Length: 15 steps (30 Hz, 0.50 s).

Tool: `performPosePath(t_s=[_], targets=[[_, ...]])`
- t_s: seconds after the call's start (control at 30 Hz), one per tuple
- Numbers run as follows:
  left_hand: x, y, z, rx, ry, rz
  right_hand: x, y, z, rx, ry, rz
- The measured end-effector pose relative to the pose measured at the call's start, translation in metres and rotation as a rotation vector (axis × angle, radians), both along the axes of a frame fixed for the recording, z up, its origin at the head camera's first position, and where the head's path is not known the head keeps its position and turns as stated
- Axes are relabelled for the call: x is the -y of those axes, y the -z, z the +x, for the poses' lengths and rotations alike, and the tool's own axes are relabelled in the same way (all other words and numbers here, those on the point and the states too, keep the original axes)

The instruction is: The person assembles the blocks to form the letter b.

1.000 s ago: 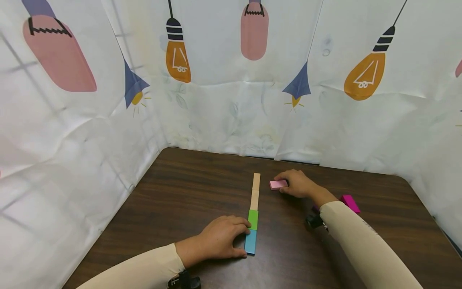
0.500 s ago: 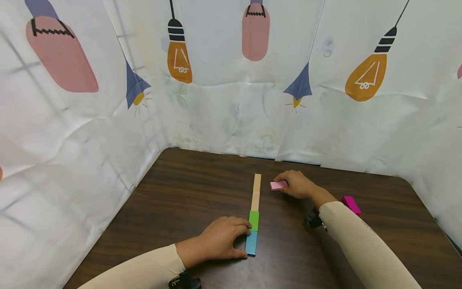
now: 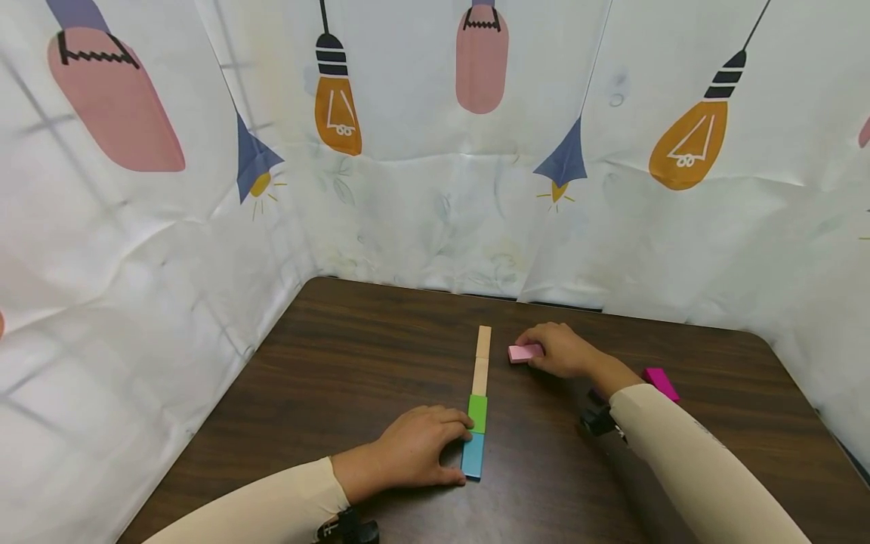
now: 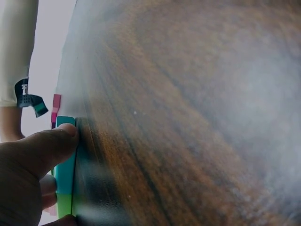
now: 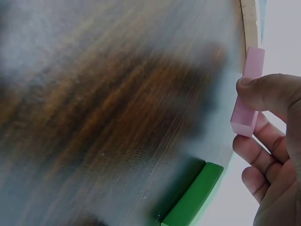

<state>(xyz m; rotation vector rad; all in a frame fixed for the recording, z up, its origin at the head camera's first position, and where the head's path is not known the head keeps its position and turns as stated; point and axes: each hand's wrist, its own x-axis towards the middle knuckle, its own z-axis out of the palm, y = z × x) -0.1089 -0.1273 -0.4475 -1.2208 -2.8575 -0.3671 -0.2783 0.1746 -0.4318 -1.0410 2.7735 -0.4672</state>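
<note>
In the head view a straight row of flat blocks runs away from me: a blue block [image 3: 473,458], a green block [image 3: 478,414] and two plain wood blocks [image 3: 481,375]. My left hand [image 3: 418,449] rests at the row's left side, thumb at the near end of the blue block and fingertips by its join with the green one. Right of the row's far end, my right hand [image 3: 560,349] pinches a pink block [image 3: 525,353] between thumb and fingers. The right wrist view shows this pink block [image 5: 248,94] raised over the tabletop, its thumb across one broad face.
A magenta block [image 3: 661,383] lies beyond the right forearm on the dark wood table [image 3: 353,340]. Low in the right wrist view is a darker green block [image 5: 193,195]. White printed curtains [image 3: 435,219] hang along the table's back and left.
My right hand has come slightly nearer with the pink block, whose end face now shows more. The left hand and the row have stayed in place.
</note>
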Motion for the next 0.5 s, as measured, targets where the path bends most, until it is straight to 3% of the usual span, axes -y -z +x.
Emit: performPosePath(t_s=[0.5], targets=[[-0.002, -0.001, 0.000, -0.004, 0.009, 0.002, 0.003, -0.007, 0.020, 0.029, -0.038, -0.018]])
